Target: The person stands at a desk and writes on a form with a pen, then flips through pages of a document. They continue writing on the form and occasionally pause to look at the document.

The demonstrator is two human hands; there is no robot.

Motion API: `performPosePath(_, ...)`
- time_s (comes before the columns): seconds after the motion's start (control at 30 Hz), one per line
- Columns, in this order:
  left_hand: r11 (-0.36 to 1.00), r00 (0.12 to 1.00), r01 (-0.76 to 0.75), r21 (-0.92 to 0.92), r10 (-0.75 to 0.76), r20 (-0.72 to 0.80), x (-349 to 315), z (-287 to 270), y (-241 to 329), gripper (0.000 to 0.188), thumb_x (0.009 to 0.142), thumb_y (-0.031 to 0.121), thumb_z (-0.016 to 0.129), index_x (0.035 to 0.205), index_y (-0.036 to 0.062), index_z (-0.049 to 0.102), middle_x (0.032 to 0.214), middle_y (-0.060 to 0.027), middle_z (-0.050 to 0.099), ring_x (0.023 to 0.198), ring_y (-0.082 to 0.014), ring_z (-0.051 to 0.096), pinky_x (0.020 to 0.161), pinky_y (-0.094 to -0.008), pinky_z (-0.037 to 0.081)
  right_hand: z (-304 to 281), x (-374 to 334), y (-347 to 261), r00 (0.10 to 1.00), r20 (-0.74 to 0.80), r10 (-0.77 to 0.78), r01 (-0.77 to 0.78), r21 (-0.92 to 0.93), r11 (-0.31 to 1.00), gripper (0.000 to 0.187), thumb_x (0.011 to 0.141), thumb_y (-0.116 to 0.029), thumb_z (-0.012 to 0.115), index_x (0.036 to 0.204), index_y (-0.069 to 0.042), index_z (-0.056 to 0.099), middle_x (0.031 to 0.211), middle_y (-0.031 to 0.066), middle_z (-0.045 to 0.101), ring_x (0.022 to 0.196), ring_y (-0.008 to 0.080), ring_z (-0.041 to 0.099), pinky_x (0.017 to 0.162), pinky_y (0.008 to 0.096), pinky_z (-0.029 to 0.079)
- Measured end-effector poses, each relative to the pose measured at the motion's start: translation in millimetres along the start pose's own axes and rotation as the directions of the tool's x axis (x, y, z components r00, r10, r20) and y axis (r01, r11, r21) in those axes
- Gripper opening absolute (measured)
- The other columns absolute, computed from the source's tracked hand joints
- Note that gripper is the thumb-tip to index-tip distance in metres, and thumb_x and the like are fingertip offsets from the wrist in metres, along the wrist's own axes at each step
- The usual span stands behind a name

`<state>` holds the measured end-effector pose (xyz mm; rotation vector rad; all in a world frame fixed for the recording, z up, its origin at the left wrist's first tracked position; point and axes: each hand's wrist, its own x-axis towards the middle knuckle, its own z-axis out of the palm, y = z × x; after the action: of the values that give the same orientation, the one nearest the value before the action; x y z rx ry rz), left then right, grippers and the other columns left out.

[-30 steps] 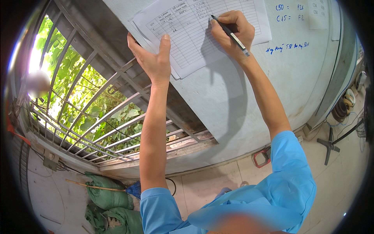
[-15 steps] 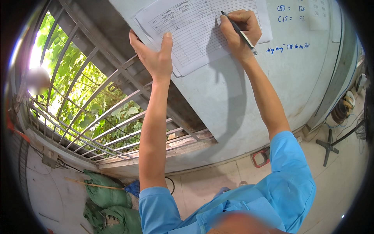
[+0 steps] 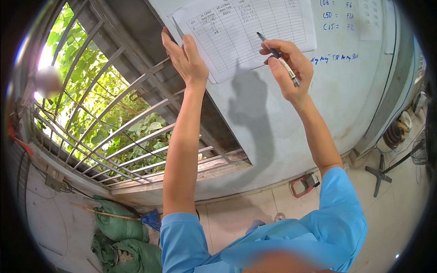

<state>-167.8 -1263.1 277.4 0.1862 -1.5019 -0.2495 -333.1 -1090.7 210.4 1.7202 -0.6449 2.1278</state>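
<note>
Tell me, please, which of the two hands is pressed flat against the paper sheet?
The left hand: its palm lies on the sheet, while the right hand holds a pen.

A white sheet (image 3: 255,34) ruled into a table, a few cells filled in, lies flat on the wall under the left hand's (image 3: 184,57) fingertips, while a dark pen (image 3: 278,59) slants in the right hand (image 3: 291,68), tip just off the paper.
</note>
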Motion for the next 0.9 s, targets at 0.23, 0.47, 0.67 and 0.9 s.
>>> performPosePath(0.23,0.996,0.998,0.059,0.073,-0.060,0.013,1.0,-2.4,0.7,0.086,0.104,0.048,0.059,0.163,-0.0067,0.028,0.156,-0.0304,0.050,0.141,-0.0445,0.048,0.120,-0.0517,0.034,14.3,11.0,-14.3,0.986,-0.057,-0.159,0.148,-0.165,0.975,0.025,0.095,0.004,0.070,0.119,0.004,0.073,0.106,0.0121,0.079,0.082,0.0166,0.076,0.072,0.0282,0.058)
performPosePath(0.47,0.968,0.997,0.045,0.246,-0.058,0.044,2.6,-7.2,0.2,0.095,0.100,0.047,0.068,0.163,-0.0090,0.024,0.162,-0.0317,0.044,0.148,-0.0470,0.043,0.124,-0.0531,0.032,20.3,19.8,-16.9,0.998,0.042,0.045,-0.031,-0.288,0.957,0.019,0.100,0.000,0.072,0.119,-0.001,0.076,0.100,0.0049,0.079,0.083,0.0078,0.071,0.072,0.0217,0.053)
performPosePath(0.67,0.956,0.999,-0.038,0.292,0.032,0.024,0.0,-4.1,-3.8,0.091,0.102,0.048,0.066,0.160,-0.0106,0.027,0.154,-0.0321,0.051,0.143,-0.0469,0.049,0.120,-0.0526,0.037,21.2,16.9,-18.8,0.996,0.071,0.056,-0.029,-0.339,0.940,0.021,0.102,-0.004,0.072,0.122,-0.004,0.077,0.099,0.0033,0.079,0.083,0.0078,0.069,0.071,0.0238,0.052)
performPosePath(0.9,0.924,1.000,-0.028,0.382,0.027,0.008,0.5,-2.8,-7.1,0.092,0.103,0.050,0.065,0.160,-0.0109,0.026,0.153,-0.0324,0.053,0.143,-0.0470,0.051,0.120,-0.0514,0.039,18.3,18.4,-23.8,0.985,0.142,0.098,-0.051,-0.303,0.952,0.021,0.099,-0.004,0.072,0.119,-0.006,0.079,0.106,0.0087,0.079,0.086,0.0168,0.073,0.074,0.0289,0.056)
